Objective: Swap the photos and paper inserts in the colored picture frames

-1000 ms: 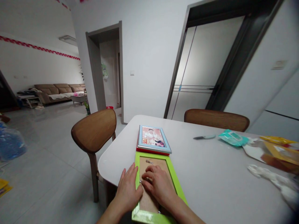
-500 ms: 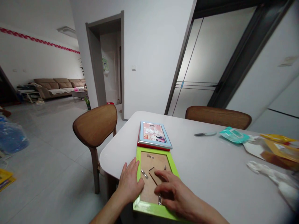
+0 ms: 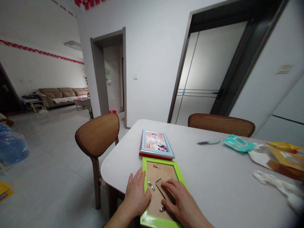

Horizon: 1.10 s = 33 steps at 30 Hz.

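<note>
A green picture frame (image 3: 155, 221) lies face down on the white table, its brown backing board (image 3: 154, 202) showing several metal clips and a cut stand flap (image 3: 164, 189). My left hand (image 3: 137, 193) rests on the frame's left edge, fingers extended and thumb over the backing. Over the flap and the right part of the board, my right hand (image 3: 179, 199) lies with bent, spread fingers, holding nothing. Touching or nearly touching the far edge of the green frame is a light blue framed picture (image 3: 156, 142) on top of something red.
On the white table (image 3: 213, 183) lie a knife (image 3: 208, 142), a teal wipes packet (image 3: 238, 143), yellow-brown packaging (image 3: 287, 158) and a crumpled white item (image 3: 273, 182) at the right. Wooden chairs (image 3: 98, 134) stand at the left and far sides.
The view has tilted upward. The green frame has shifted slightly right and turned a little, both hands with it. My right hand's fingers have flattened over the flap.
</note>
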Each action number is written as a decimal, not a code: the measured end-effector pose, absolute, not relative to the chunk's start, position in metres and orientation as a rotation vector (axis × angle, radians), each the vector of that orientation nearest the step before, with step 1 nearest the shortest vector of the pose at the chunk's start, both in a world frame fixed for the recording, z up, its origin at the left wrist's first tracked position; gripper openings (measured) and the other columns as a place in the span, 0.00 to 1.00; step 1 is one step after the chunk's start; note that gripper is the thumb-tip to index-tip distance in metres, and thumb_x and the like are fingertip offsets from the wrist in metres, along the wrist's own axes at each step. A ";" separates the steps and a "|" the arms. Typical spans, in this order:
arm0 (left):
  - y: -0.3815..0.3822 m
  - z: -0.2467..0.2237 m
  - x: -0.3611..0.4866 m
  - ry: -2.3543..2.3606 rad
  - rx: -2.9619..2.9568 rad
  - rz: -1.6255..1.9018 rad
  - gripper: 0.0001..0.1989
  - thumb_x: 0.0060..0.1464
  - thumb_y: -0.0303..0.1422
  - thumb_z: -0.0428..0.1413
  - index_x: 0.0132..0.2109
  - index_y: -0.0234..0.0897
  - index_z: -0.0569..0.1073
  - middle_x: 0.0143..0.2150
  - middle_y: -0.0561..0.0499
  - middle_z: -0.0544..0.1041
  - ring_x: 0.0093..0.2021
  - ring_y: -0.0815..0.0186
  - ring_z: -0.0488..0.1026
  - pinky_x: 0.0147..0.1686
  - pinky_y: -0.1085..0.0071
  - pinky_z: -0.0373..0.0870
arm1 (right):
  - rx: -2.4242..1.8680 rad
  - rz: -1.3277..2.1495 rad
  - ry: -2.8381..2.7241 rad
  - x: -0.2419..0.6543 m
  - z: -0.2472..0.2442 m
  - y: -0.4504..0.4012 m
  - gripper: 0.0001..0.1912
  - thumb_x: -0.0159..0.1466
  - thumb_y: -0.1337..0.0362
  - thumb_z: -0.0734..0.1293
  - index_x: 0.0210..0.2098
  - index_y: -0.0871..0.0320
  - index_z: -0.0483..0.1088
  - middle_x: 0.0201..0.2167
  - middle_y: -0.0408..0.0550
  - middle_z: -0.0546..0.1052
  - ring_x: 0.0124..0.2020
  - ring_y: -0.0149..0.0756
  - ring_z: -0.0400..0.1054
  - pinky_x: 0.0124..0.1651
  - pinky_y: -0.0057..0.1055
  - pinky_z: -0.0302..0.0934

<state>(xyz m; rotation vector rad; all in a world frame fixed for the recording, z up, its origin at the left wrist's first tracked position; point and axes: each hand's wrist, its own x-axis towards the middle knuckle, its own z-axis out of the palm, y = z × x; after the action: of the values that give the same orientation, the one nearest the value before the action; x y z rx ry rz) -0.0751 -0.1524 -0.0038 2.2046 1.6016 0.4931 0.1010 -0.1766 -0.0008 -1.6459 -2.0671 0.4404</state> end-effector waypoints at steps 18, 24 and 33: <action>-0.151 0.021 -0.065 0.986 1.225 1.175 0.13 0.46 0.38 0.50 0.37 0.34 0.66 0.33 0.51 0.75 0.33 0.64 0.71 0.32 0.72 0.67 | -1.518 0.346 -1.938 0.093 0.046 -0.178 0.15 0.52 0.60 0.60 0.39 0.55 0.67 0.41 0.48 0.70 0.43 0.38 0.62 0.45 0.33 0.56; -0.146 0.010 -0.140 1.204 1.074 1.141 0.16 0.42 0.40 0.53 0.37 0.34 0.66 0.27 0.54 0.75 0.24 0.66 0.72 0.22 0.74 0.65 | -1.833 0.275 -1.731 0.139 0.016 -0.172 0.22 0.54 0.56 0.58 0.45 0.60 0.64 0.40 0.53 0.70 0.37 0.39 0.65 0.41 0.35 0.58; -0.121 -0.006 -0.175 1.667 1.449 1.043 0.21 0.42 0.33 0.51 0.47 0.33 0.63 0.31 0.51 0.73 0.35 0.61 0.71 0.35 0.69 0.65 | -2.157 0.281 -1.734 0.165 -0.005 -0.170 0.27 0.51 0.63 0.56 0.50 0.65 0.58 0.34 0.55 0.72 0.37 0.42 0.66 0.38 0.34 0.57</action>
<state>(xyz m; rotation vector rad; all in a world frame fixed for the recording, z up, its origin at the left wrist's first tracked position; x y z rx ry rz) -0.1745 -0.1214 -0.0062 1.4486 1.6669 1.0428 0.1653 -0.1695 -0.0045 -2.1565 -1.7343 0.2811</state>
